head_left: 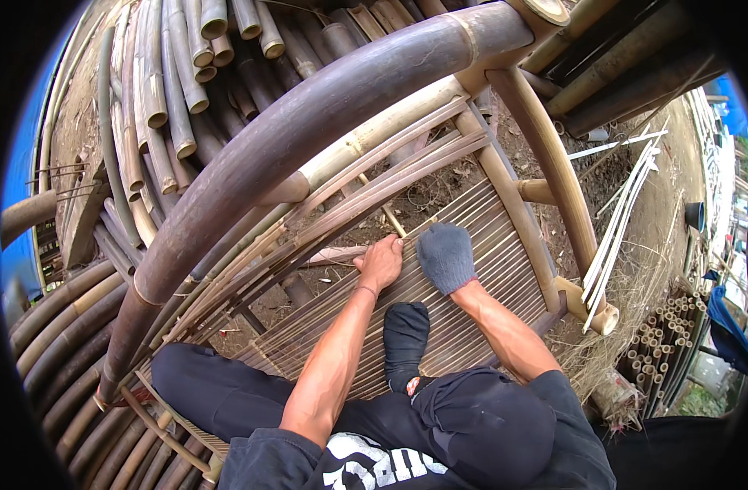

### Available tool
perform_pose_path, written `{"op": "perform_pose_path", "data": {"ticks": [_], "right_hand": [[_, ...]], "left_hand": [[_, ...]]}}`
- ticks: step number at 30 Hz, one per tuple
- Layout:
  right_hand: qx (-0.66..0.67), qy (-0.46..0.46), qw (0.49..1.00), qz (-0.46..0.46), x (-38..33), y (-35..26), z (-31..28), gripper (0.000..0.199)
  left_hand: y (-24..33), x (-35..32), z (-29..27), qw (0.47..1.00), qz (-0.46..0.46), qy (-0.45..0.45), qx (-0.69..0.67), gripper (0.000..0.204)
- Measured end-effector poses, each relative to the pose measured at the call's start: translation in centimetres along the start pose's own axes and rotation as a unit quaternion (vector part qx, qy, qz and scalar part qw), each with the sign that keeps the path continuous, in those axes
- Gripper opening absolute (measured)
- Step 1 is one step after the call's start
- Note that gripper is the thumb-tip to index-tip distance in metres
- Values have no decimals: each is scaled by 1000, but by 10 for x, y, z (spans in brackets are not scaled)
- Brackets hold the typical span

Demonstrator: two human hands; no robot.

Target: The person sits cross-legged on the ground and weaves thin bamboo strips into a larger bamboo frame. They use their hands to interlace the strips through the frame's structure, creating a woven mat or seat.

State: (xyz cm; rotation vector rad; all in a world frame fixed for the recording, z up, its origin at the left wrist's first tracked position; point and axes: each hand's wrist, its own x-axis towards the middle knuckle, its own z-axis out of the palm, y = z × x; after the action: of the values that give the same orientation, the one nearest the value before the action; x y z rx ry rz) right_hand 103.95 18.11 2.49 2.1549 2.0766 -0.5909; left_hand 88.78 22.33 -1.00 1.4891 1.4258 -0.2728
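Note:
My bare left hand (pixel 380 263) sits at the far edge of a seat of thin bamboo slats (pixel 504 261), its fingers curled around the end slat (pixel 335 255). My right hand (pixel 446 256), in a grey knit glove, lies palm down on the slats right beside it. Its fingers are bent over the edge, and the glove hides whether they grip. My foot in a black sock (pixel 405 343) rests on the slats below both hands. The seat belongs to a bamboo frame with pale poles (pixel 545 155) on its right side.
A thick dark curved bamboo pole (pixel 308 122) arches over the frame on the left. Stacks of cut bamboo poles (pixel 178 73) lie behind and to the left. Thin white strips (pixel 619 220) lean at the right, and short bamboo tubes (pixel 663 347) stand on the dirt ground.

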Motion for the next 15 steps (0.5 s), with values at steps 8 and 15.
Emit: {"op": "perform_pose_path", "data": {"ticks": [8,15], "right_hand": [[243,-194,939,144,9,13,-38,37],[391,-20,917,-79,26,26,-93,27]], "left_hand": [[2,7,2,1000,23,15,5,33],[4,4,-1,999,31,13,3,33]]}}
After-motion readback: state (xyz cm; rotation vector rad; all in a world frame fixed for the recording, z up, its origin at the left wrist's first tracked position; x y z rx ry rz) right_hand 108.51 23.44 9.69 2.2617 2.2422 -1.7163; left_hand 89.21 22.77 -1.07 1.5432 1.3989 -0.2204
